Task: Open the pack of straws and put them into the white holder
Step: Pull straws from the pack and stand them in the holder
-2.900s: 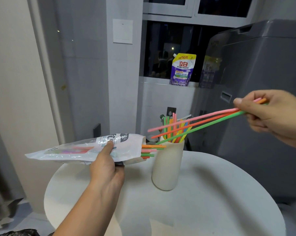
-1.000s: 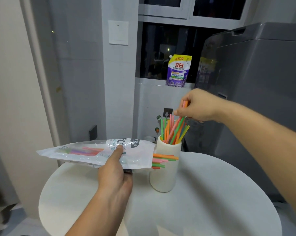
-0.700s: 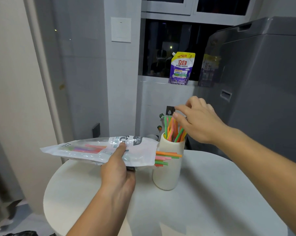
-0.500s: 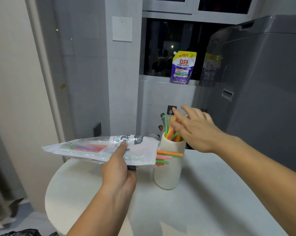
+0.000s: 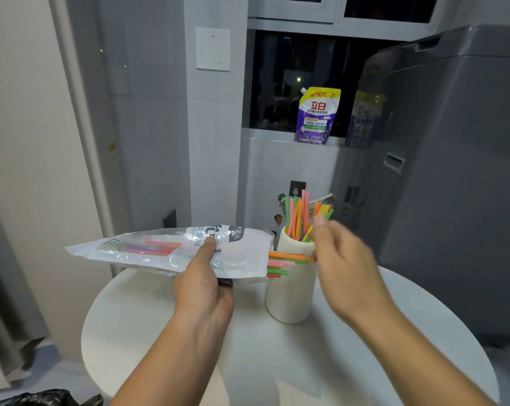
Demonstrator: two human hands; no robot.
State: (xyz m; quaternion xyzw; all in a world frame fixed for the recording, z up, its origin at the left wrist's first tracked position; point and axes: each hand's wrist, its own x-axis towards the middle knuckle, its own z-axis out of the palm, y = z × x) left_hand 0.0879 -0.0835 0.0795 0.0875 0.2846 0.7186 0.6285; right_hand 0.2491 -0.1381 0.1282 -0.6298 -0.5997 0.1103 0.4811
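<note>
1. Straw pack (image 5: 171,250): already open at its right end, held roughly level above the bench (image 5: 365,347), mouth pointing at the white holder (image 5: 291,291). Orange, pink & green straw tips (image 5: 280,263) poke out of the mouth, reaching across in front of the holder's upper wall; can't tell if they touch it.
2. Holder stands upright on the bench, w/ a bunch of straws (image 5: 299,218) already standing in it, fanned out above the rim.
3. Progress, my read: opening done, roughly halfway on transfer. More straws show thru the clear film near the pack's left end, so several pulls are left.
4. My left hand (image 5: 204,291): grasping the pack from below near its middle, thumb pressed on top of the film, forearm coming up from bottom centre.
5. My right hand (image 5: 344,265): motion-blurred, just right of the holder, fingers loosely curled toward the protruding tips. It looks empty, but w/ the blur I can't tell for sure whether it's pinching anything.
6. Next, I'd guess: pinch those tips & draw them out.
</note>
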